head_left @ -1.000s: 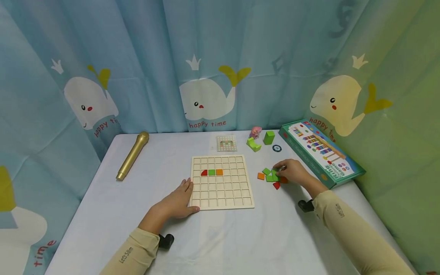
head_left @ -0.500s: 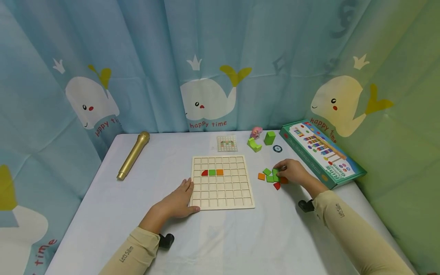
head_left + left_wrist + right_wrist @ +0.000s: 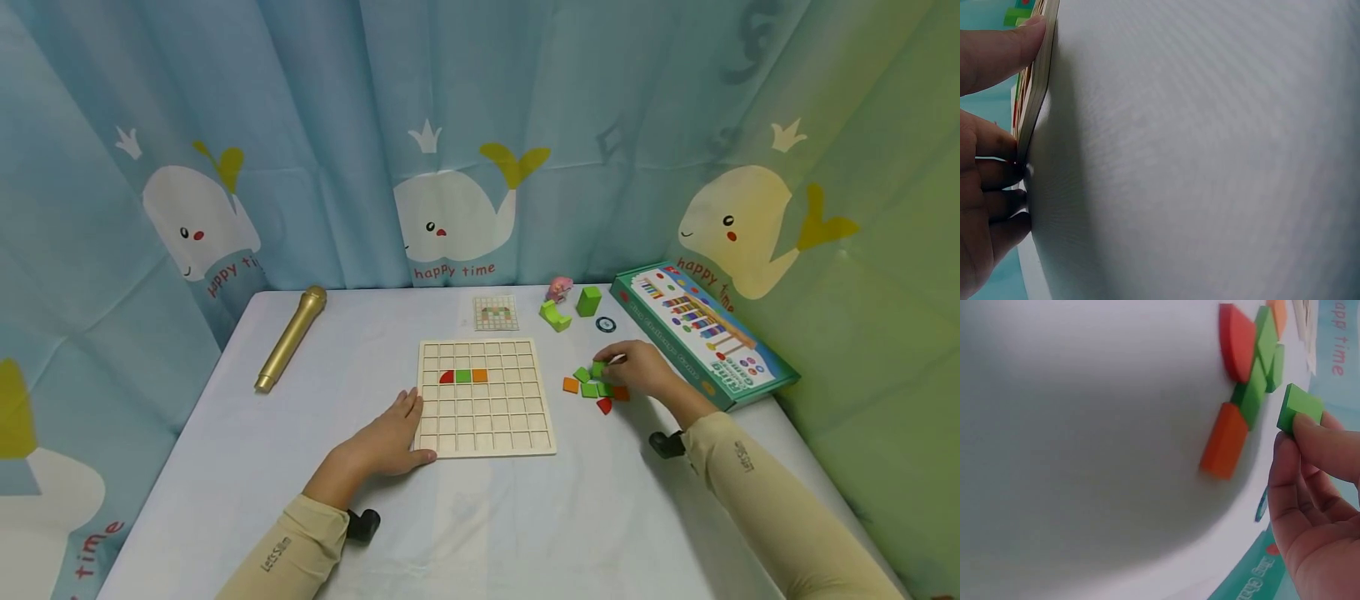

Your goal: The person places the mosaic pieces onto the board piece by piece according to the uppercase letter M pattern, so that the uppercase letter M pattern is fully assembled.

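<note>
A wooden grid board (image 3: pixel 485 396) lies mid-table with a red quarter-round, a green and an orange tile (image 3: pixel 462 377) in its second row. My left hand (image 3: pixel 390 437) rests flat against the board's left front corner, fingers (image 3: pixel 997 53) straight along its edge (image 3: pixel 1038 81). My right hand (image 3: pixel 633 371) pinches a green square tile (image 3: pixel 598 367) (image 3: pixel 1298 407), lifted just above a small pile of green, orange and red tiles (image 3: pixel 592 389) (image 3: pixel 1244 375) right of the board.
A gold microphone (image 3: pixel 288 339) lies at the left. Behind the board are a pattern card (image 3: pixel 495 312), two green blocks (image 3: pixel 570 307), a pink toy (image 3: pixel 558 288) and a small round disc (image 3: pixel 605 324). A green game box (image 3: pixel 697 333) lies at the right edge.
My right hand has closed on a green tile in the pile and raised it slightly. The left hand and the board have stayed put.
</note>
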The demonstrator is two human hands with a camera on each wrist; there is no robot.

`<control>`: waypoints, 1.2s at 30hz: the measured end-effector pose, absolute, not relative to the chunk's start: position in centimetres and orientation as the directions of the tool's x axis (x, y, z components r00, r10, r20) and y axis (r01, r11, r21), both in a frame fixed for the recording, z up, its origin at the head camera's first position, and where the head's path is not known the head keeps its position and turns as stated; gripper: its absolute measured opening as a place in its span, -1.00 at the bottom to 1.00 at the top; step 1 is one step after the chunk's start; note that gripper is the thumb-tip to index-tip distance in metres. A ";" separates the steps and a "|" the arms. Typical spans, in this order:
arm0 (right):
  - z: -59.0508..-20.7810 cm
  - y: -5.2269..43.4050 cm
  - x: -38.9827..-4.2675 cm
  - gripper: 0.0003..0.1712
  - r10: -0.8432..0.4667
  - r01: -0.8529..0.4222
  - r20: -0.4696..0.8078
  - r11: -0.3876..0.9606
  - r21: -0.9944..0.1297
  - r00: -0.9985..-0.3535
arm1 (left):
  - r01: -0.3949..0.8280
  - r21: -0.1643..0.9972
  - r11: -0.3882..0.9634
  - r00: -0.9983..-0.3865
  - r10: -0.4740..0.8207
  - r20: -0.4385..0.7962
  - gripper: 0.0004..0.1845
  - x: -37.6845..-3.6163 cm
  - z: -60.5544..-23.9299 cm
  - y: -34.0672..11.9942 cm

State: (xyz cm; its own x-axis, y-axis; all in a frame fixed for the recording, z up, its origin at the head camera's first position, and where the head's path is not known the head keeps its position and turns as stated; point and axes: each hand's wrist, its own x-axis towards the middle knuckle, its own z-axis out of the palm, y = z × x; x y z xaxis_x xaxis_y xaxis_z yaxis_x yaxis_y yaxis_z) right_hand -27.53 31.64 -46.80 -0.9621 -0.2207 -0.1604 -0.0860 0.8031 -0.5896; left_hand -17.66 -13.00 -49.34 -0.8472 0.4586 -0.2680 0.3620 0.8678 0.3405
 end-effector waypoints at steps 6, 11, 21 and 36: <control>-46.3 30.5 -27.7 -0.76 -0.243 -0.131 -0.119 0.802 -0.582 -0.963 | 0.355 0.336 0.872 -0.852 0.450 -0.268 0.04 -17.6 -49.3 -12.9; -46.3 29.5 -27.9 -0.76 -0.217 -0.109 -0.117 0.804 -0.585 -0.969 | 0.348 0.343 0.872 -0.852 0.447 -0.272 0.03 -17.6 -49.1 -12.8; -46.2 27.2 -28.3 -0.75 -0.236 -0.111 -0.126 0.782 -0.613 -0.964 | 0.343 0.344 0.874 -0.853 0.443 -0.275 0.03 -17.7 -49.2 -12.8; -46.2 23.6 -29.2 -0.74 -0.302 -0.194 -0.064 0.746 -0.637 -0.951 | 0.365 0.337 0.868 -0.848 0.460 -0.263 0.02 -17.6 -49.2 -12.9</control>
